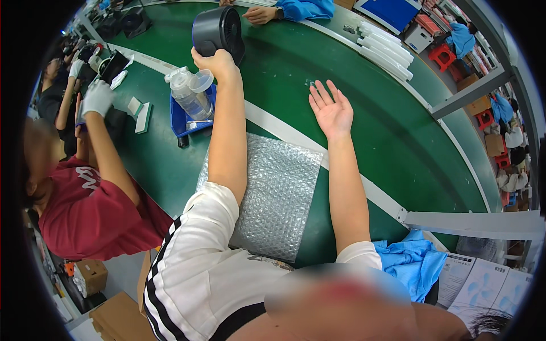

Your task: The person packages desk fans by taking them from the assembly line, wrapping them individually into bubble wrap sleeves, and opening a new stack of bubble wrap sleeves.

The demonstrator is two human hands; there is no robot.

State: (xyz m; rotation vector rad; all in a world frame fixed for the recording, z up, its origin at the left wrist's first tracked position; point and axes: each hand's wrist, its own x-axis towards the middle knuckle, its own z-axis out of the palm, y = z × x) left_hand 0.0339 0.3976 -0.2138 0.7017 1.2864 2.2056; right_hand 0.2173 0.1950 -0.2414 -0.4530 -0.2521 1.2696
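Belt (364, 108), green and white-edged, lies bare around the right hand (331, 111), which rests open, palm up. Bubble wrap (278, 193) overhangs the near edge. Left hand (213, 61) grasps the dark fan (219, 28). Blue tray (181, 120) just beside holds clear plastic bottles (190, 94).

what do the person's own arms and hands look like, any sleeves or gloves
Both hands are bare: no gloves, rings or watch show on the left hand or the right hand. The forearms are uncovered too. The person wears a white short-sleeved top with black stripes down the left side; both sleeves end above the elbow.
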